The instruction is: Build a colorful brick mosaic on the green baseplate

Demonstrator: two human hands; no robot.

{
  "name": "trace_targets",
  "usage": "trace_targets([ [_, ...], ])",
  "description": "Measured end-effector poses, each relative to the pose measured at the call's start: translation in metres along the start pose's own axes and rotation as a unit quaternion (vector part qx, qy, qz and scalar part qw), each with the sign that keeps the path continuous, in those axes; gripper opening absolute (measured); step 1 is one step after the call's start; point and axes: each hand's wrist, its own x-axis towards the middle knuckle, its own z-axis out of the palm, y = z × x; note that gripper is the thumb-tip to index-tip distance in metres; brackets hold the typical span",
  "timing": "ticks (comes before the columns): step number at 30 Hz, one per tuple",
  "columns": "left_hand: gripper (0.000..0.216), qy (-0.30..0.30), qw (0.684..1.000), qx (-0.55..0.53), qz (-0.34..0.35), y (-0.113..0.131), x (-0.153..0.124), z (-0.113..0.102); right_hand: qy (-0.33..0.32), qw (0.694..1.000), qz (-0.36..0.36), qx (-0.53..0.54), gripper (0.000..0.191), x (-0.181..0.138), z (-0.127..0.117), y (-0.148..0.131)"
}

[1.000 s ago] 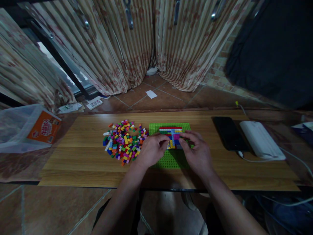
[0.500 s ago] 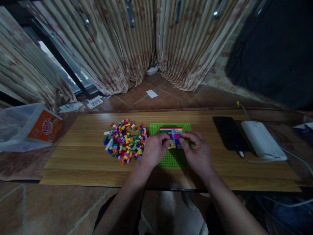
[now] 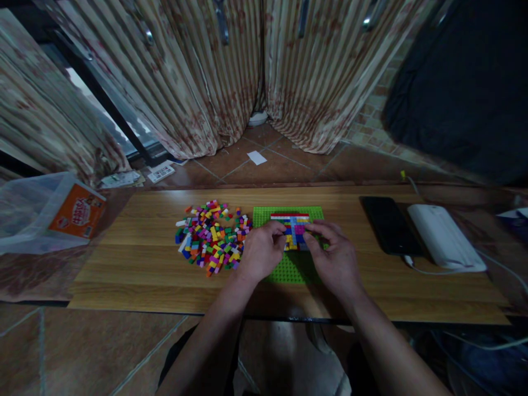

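On the green studded baseplate (image 3: 289,272) is a panel of coloured toy bricks (image 3: 293,237), with red, white, yellow, blue and magenta pieces pressed together. My left hand (image 3: 264,250) covers the panel's left side, thumb and fingertips pinched together over it; whatever lies between them is too small to make out. At the panel's right edge, my right hand (image 3: 333,253) has its thumb and index finger bent close together, touching or nearly touching the blue and magenta bricks. Any piece in that pinch is hidden. Left of the baseplate spreads a pile of loose toy bricks (image 3: 214,236).
A black phone (image 3: 390,225) with a cable and a white power bank (image 3: 443,236) lie on the right of the wooden table (image 3: 132,264). A clear plastic tub (image 3: 37,214) with an orange label stands beyond the left end. Curtains (image 3: 206,82) hang behind.
My left fingertips have shifted slightly left and up, showing more of the yellow bricks. My right hand stays almost in place. The whole view has shifted very slightly.
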Motion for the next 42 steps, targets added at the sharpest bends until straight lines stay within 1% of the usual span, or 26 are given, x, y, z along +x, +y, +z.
trace_targets([
  [4,0.015,0.010,1.000,-0.008,-0.013,-0.001,0.001,0.002,0.003,1.000,-0.009,-0.009,0.022,-0.001,0.001,-0.003],
  [8,0.016,0.016,0.999,-0.023,-0.019,-0.002,0.002,0.004,-0.008,0.999,-0.037,-0.014,0.021,-0.003,0.003,-0.005],
  [12,0.016,0.021,0.999,-0.034,-0.027,-0.003,0.004,0.007,-0.012,0.996,-0.072,-0.050,0.021,-0.007,0.006,-0.005],
  [16,0.016,0.023,0.998,-0.041,-0.036,-0.004,0.004,0.008,-0.011,0.992,-0.085,-0.094,0.022,-0.010,0.009,-0.003],
  [24,0.016,0.036,0.998,-0.012,-0.056,-0.001,0.006,0.012,-0.018,0.979,-0.130,-0.156,0.027,-0.013,0.011,0.001],
  [30,0.017,0.044,0.998,-0.003,-0.046,0.000,0.005,0.014,-0.049,0.954,-0.172,-0.243,0.034,-0.017,0.011,-0.002],
  [34,0.020,0.038,0.999,0.018,-0.034,0.002,0.003,0.013,-0.065,0.934,-0.148,-0.319,0.035,-0.022,0.010,-0.014],
  [37,0.023,0.032,0.999,0.026,-0.027,0.005,0.001,0.011,-0.092,0.912,-0.137,-0.376,0.039,-0.026,0.010,-0.024],
  [40,0.025,0.033,0.999,0.017,-0.031,0.004,-0.001,0.003,-0.112,0.893,-0.145,-0.411,0.043,-0.028,0.011,-0.030],
  [42,0.023,0.049,0.998,0.017,-0.032,-0.002,-0.002,-0.010,-0.109,0.894,-0.149,-0.409,0.045,-0.031,0.011,-0.030],
])
